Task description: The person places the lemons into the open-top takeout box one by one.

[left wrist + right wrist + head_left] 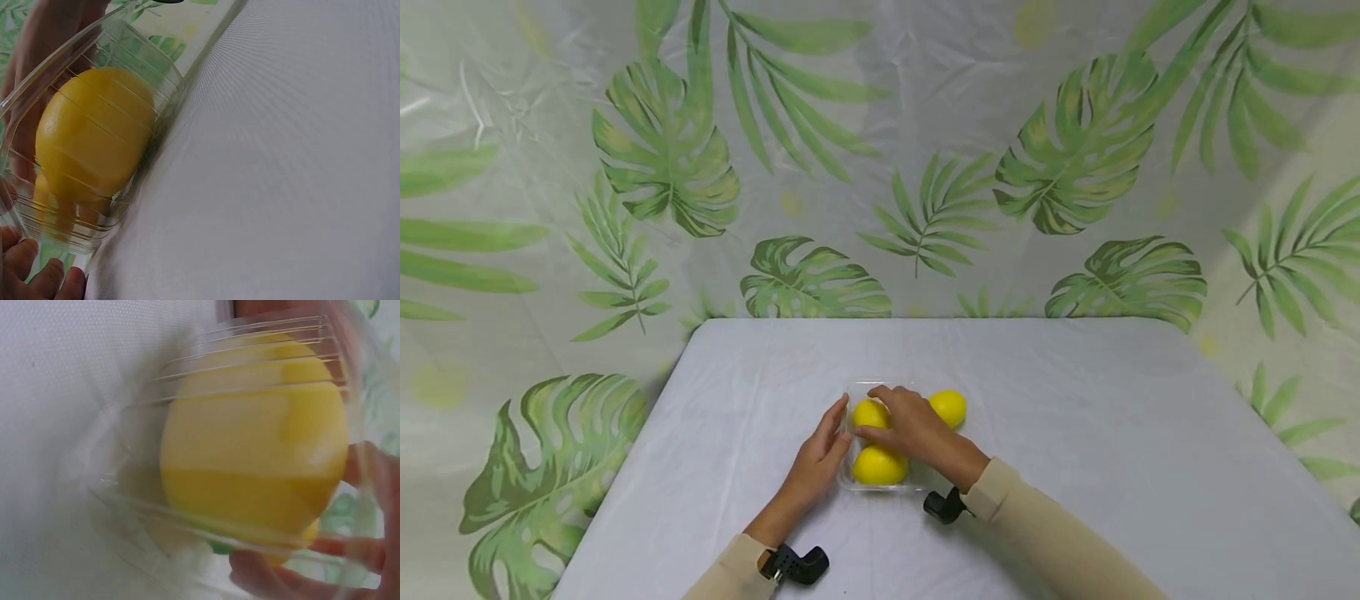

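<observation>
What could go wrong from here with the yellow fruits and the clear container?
The right hand holds the farther yellow fruit close against the nearer yellow fruit, so releasing it might nudge that one. The clear container looks thin-walled; if the left hand beside it pressed hard, it could slide or flex. The third yellow fruit lies just behind the right hand, which could brush it and set it rolling.

Far table (1037, 354) free; container (880, 488) bars left hand (817, 457).
</observation>
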A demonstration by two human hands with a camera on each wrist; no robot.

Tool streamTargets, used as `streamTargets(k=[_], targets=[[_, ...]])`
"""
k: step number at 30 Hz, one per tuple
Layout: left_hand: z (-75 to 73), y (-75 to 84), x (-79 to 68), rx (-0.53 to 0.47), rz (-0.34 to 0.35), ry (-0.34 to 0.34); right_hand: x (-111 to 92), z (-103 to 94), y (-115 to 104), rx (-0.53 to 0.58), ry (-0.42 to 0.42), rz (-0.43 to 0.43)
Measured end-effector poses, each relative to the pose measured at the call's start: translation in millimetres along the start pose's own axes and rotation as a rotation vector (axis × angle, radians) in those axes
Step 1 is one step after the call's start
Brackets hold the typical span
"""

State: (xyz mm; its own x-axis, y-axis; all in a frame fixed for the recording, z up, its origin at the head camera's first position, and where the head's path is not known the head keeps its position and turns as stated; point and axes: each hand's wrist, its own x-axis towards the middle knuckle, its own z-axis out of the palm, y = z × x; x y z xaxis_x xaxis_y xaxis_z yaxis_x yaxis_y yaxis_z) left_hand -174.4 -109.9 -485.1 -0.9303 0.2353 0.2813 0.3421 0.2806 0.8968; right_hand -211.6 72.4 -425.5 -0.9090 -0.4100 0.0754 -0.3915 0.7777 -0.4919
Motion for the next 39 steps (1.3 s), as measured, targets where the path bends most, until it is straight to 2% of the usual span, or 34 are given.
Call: streamTargets(k=[4, 6, 13, 15, 22, 32, 39], targets=[[-3.3, 18.4, -1.4, -0.008, 0.003, -0.011, -3.0, -6.5, -0.3, 0.006, 0.01, -0.007], [-4.0, 21.2, -1.3, 0.0, 0.012, -0.012, -4.6, -9.4, 0.8, 0.009, 0.016, -0.016], [1.4, -8.4, 4.1, 0.018, 0.024, 0.007, -10.4, -16.3, 7.8, 0.068, 0.034, -0.042], [1.7, -12.6, 4.7, 0.016, 0.022, 0.003, -12.9, -18.4, 9.3, 0.086, 0.043, -0.046], [1.6, -13.5, 3.3, 0.003, -0.003, -0.018, -19.8, -25.8, 17.7, 0.124, 0.103, -0.075], [1.7, -16.1, 2.6, -0.01, -0.012, 0.001, -28.1, -40.4, 32.5, 0.158, 0.18, -0.052], [2.1, -17.6, 3.1, 0.008, 0.01, -0.001, -33.0, -46.5, 46.2, 0.176, 0.219, -0.056]])
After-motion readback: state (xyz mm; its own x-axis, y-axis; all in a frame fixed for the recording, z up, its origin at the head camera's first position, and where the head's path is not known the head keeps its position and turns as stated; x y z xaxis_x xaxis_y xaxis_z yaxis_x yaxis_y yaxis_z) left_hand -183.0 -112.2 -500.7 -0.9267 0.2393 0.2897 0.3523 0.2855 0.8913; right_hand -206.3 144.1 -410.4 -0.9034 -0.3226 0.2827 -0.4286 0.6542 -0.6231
